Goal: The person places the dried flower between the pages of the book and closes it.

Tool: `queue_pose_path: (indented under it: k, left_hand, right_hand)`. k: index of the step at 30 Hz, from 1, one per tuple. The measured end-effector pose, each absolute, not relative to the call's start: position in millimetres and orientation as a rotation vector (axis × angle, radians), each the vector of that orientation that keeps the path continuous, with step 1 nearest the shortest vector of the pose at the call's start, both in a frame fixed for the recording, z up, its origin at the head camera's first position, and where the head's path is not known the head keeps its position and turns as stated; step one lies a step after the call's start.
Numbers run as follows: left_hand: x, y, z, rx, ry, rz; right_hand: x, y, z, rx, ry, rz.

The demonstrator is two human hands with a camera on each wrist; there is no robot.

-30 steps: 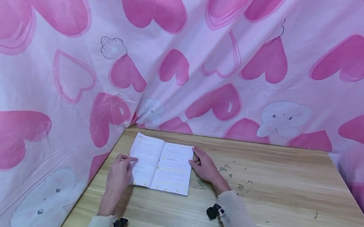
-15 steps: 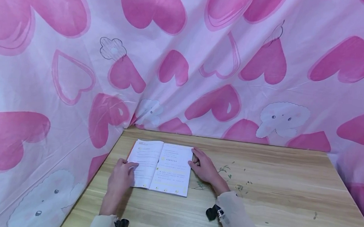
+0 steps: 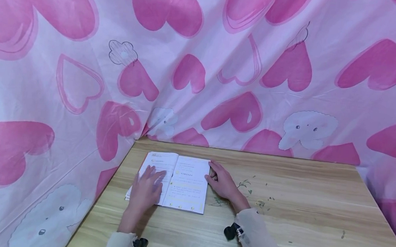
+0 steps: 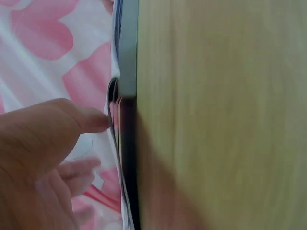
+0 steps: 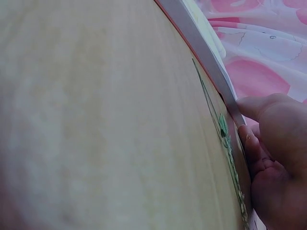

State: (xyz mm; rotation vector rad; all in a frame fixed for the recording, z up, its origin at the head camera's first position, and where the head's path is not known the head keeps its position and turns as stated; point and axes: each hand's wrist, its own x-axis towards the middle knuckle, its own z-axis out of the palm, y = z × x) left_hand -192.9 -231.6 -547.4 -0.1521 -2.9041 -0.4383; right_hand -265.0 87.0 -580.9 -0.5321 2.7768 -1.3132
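Note:
An open book (image 3: 189,189) with printed white pages lies on the wooden table, near its back left corner. My left hand (image 3: 146,190) is over the left page, its fingers spread and fairly straight. The left wrist view shows that thumb (image 4: 91,120) against the paper at the book's near edge. At the right edge of the book, my right hand (image 3: 224,182) grips the pages. Its thumb (image 5: 252,106) lies on top and its fingers are curled at the side, as the right wrist view shows.
Thin green sprigs (image 3: 244,183) and small leaf bits (image 3: 261,203) lie on the table (image 3: 307,228), right of the book. A pink heart-patterned cloth (image 3: 290,68) hangs along the back and left table edges.
The left page, raised at first, has come down flatter. My left hand has moved from the page's outer edge inward over it, and its fingers have spread. The right hand has stayed put.

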Motion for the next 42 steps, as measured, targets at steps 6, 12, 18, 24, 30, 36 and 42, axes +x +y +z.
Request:
queue_pose_path:
  k: [6, 12, 18, 24, 30, 36, 42]
  left_hand:
    - [-195, -214, -549, -0.245, -2.919, -0.511]
    - [-196, -204, -549, -0.136, -2.996, -0.576]
    - [-196, -205, -548, -0.12, -3.017, -0.592]
    - [-198, -205, -547, -0.106, -3.032, -0.618]
    - [-198, -205, -547, -0.104, -3.039, -0.634]
    - [-199, -205, -546, -0.085, -3.043, -0.654]
    - [-198, -204, -546, -0.091, -3.037, -0.65]
  right_hand:
    - [-263, 87, -580, -0.506, 2.781, -1.305]
    - [-260, 86, -579, -0.502, 2.796, -1.305]
    - [-259, 86, -580, -0.483, 2.764, -1.397]
    - [-260, 95, -576, -0.515, 2.683, -1.503]
    - [-251, 112, -565, -0.467, 2.722, -1.469]
    - [-236, 136, -555, -0.297, 2.781, -1.425]
    - [-219, 162, -552, -0.148, 2.884, -1.249]
